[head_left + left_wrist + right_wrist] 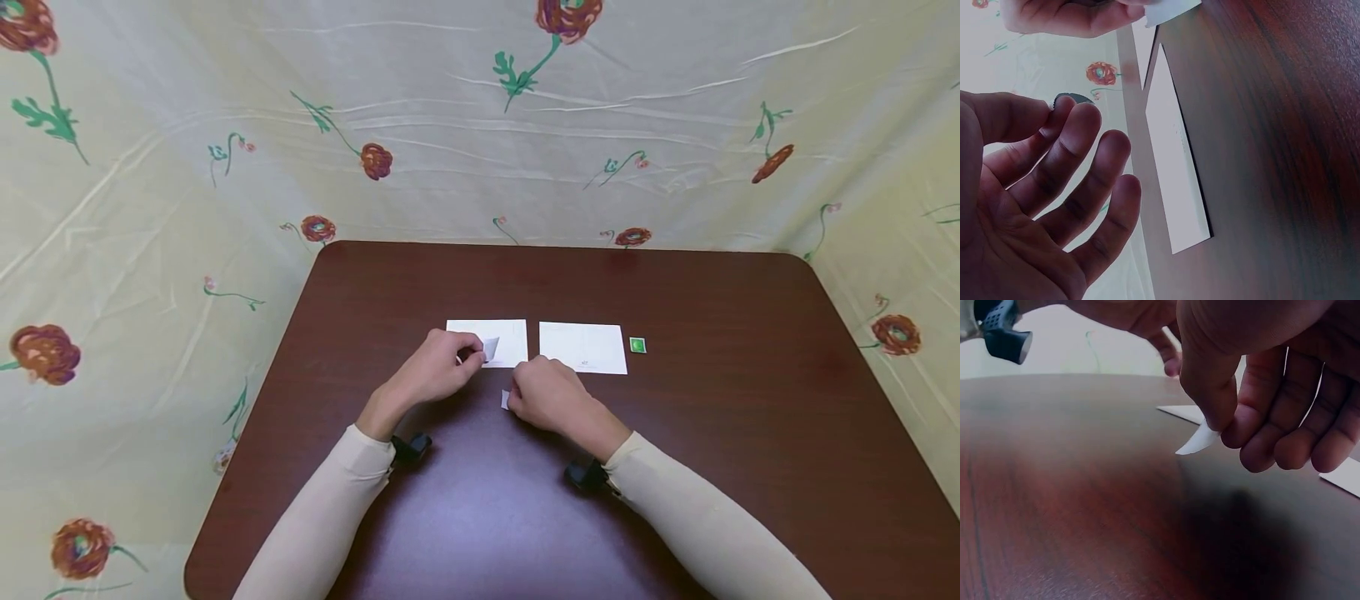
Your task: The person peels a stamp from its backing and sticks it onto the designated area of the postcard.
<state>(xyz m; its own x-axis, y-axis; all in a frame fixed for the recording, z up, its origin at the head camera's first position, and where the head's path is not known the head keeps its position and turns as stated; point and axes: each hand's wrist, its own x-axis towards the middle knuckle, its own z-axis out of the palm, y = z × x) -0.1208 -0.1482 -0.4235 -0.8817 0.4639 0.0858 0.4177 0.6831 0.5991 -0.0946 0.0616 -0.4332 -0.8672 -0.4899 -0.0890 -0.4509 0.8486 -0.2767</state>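
The left hand [431,368] makes a narrow pinch, with the thumb and the index finger closed upon a small serrated piece [491,347]; this piece sits exactly at the fingertips and sticks out from them toward the right, while the other three fingers are spread apart and slightly bent; in the head view it appears over the left card [465,326], but whether it touches the card one cannot tell.

The right hand [553,395] also holds narrowly; its thumb and index finger pinch a white paper piece [1196,441] by one end, and the free end comes out from the tips, curved and narrowing to a point in the right wrist view; the remaining fingers are bent, side by side; in the head view this piece shows at the left of the hand, nearer to the person than both cards.

Beyond the right hand lies the right card [581,343], flat, with a faint mark near its lower edge; the two cards lie side by side, with a thin gap between; just beside the right card, on its right, lies a green stamp [637,345] with a pale border, well apart from both hands.

All these rest on or above a reddish-brown table [720,333]; pale sleeves [693,504] cover the forearms; behind the table hangs a whitish curtain [435,67] with red flowers.
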